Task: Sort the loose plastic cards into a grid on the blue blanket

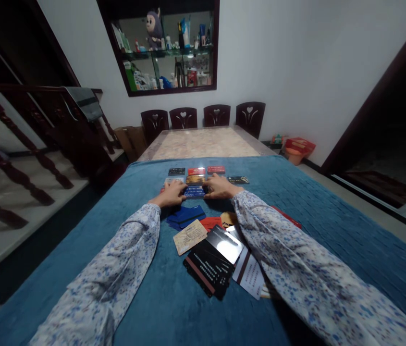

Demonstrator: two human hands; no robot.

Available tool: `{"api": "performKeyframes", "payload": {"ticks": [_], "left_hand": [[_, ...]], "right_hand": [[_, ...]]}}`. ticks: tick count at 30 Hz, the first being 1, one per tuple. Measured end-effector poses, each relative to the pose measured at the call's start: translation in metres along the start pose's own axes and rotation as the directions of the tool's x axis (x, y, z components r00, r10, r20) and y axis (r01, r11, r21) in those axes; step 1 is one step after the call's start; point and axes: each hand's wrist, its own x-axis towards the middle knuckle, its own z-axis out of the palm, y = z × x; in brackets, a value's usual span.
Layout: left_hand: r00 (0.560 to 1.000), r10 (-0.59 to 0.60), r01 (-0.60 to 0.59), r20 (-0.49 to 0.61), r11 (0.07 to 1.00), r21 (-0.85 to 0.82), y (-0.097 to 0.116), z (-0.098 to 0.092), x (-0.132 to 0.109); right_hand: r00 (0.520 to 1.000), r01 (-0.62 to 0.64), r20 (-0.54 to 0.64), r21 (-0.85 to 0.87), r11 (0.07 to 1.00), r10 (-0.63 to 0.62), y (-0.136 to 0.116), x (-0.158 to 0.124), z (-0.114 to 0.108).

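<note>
A blue card lies on the blue cloth between my two hands, below a gold-brown card. The fingers of my left hand are closed at its left edge, partly covering a pale card and a red one. At its right edge, my right hand has its fingers bent and closed; a black card shows just beyond that hand. Further away, a dark card and two red cards form a row. My fingertips are small and blurred here.
Nearer me lies a loose pile: blue cards, a beige card, black cards and a white card. My right sleeve partly covers a red card. Chairs stand behind the table's bare far end.
</note>
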Motion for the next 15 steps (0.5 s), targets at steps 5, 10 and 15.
{"api": "performKeyframes", "payload": {"ticks": [5, 10, 15], "left_hand": [[1.000, -0.009, 0.009, 0.004, 1.000, 0.008, -0.0006, -0.0014, -0.0002], [1.000, -0.013, 0.013, -0.002, 1.000, -0.009, -0.0003, -0.0020, 0.0000], [1.000, -0.028, 0.028, 0.011, 0.999, -0.028, 0.0001, -0.0030, 0.0007]], "right_hand": [[1.000, 0.010, -0.019, 0.019, 1.000, -0.010, -0.0005, 0.0013, 0.0009], [1.000, 0.003, -0.008, 0.024, 1.000, -0.003, -0.0013, 0.0025, -0.0001], [1.000, -0.002, 0.002, 0.016, 1.000, 0.002, -0.0021, 0.0043, -0.0009]]}}
